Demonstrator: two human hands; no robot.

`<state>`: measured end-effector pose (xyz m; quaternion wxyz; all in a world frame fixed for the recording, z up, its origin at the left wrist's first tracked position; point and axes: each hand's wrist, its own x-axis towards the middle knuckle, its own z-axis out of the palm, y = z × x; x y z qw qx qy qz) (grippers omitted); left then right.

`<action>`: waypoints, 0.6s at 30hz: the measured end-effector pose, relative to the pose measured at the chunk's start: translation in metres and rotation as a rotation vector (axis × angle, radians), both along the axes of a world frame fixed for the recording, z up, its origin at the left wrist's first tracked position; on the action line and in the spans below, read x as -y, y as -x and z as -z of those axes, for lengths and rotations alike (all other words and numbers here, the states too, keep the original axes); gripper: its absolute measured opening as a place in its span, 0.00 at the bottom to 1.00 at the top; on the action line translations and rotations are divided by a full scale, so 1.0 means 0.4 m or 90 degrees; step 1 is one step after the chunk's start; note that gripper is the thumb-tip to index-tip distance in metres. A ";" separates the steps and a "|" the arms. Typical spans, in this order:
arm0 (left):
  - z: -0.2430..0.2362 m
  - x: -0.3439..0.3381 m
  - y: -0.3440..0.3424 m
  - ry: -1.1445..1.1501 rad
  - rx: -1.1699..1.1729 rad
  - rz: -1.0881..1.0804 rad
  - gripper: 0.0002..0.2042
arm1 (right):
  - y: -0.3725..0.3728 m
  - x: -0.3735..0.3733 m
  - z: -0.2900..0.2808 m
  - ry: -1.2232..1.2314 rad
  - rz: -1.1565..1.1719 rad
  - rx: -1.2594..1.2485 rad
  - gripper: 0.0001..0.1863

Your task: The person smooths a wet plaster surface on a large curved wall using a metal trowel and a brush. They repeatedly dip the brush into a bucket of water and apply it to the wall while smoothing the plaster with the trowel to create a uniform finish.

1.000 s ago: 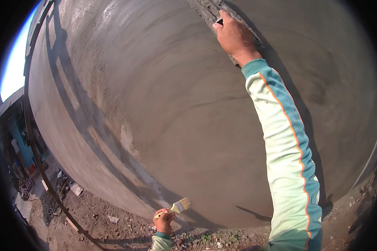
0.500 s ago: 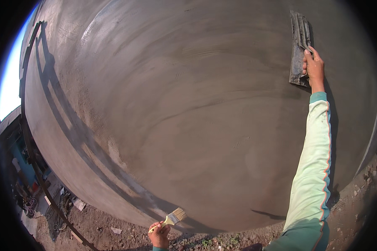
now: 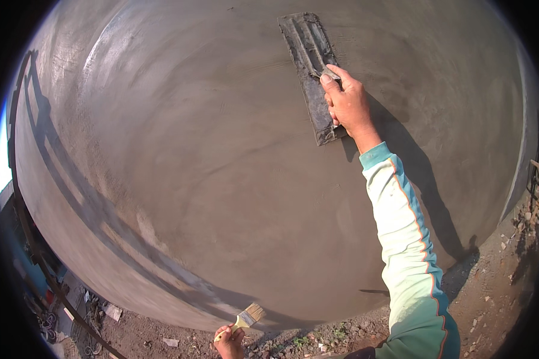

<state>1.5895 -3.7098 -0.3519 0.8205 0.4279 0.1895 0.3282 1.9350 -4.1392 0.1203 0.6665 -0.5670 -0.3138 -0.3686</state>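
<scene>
A grey plastered wall (image 3: 233, 179) fills most of the head view, with wet, smeared patches and curved streaks. My right hand (image 3: 347, 105) grips the handle of a long, mortar-caked trowel (image 3: 302, 66), whose flat blade is against the wall's upper middle and tilted slightly; my arm casts a shadow to its right. At the lower edge, my left hand (image 3: 229, 342) is closed round the yellowish handle of a paintbrush (image 3: 250, 314), its pale bristles pointing up and right near the wall's foot.
A long dark pole or board (image 3: 60, 293) runs along the left, beside a ladder-shaped shadow on the wall. Rubble-strewn soil (image 3: 150, 329) with small plants (image 3: 302, 342) lies along the bottom. A blue structure (image 3: 27, 263) and tangled cords (image 3: 47, 323) are at lower left.
The trowel in my right hand went from the upper middle out to the right, then back leftward to the upper middle, now more upright. My left hand with the brush sits lower in view.
</scene>
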 end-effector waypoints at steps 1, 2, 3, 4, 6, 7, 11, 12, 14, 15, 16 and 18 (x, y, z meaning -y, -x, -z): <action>-0.030 0.030 -0.032 -0.002 0.014 0.031 0.09 | 0.026 -0.104 0.004 0.065 0.119 0.101 0.32; -0.058 0.064 -0.067 -0.017 0.043 0.054 0.09 | 0.053 -0.199 0.006 0.138 0.181 0.141 0.32; -0.083 0.095 -0.099 -0.014 0.025 0.065 0.09 | 0.087 -0.272 0.042 0.251 0.120 0.111 0.31; -0.103 0.124 -0.125 -0.027 0.066 0.101 0.09 | 0.121 -0.344 0.082 0.347 0.155 0.092 0.31; -0.125 0.169 -0.158 -0.029 0.040 0.121 0.09 | 0.153 -0.399 0.150 0.636 0.211 0.154 0.32; -0.126 0.181 -0.166 -0.036 0.062 0.148 0.09 | 0.152 -0.392 0.171 0.588 0.295 0.263 0.32; -0.081 0.179 -0.147 -0.033 0.022 0.161 0.08 | 0.052 -0.184 0.119 0.382 0.592 0.391 0.31; -0.064 0.173 -0.137 -0.035 0.011 0.150 0.08 | 0.016 -0.103 0.075 0.307 0.644 0.377 0.28; -0.036 0.164 -0.119 -0.028 -0.007 0.144 0.07 | -0.035 0.049 0.001 0.216 0.740 0.373 0.25; -0.026 0.164 -0.111 -0.033 -0.052 0.117 0.07 | -0.052 0.117 -0.025 0.195 0.725 0.315 0.24; -0.020 0.165 -0.108 -0.036 -0.052 0.100 0.08 | -0.065 0.182 -0.045 0.162 0.714 0.276 0.24; -0.015 0.177 -0.105 -0.041 -0.050 0.066 0.08 | -0.088 0.304 -0.064 0.105 0.682 0.267 0.21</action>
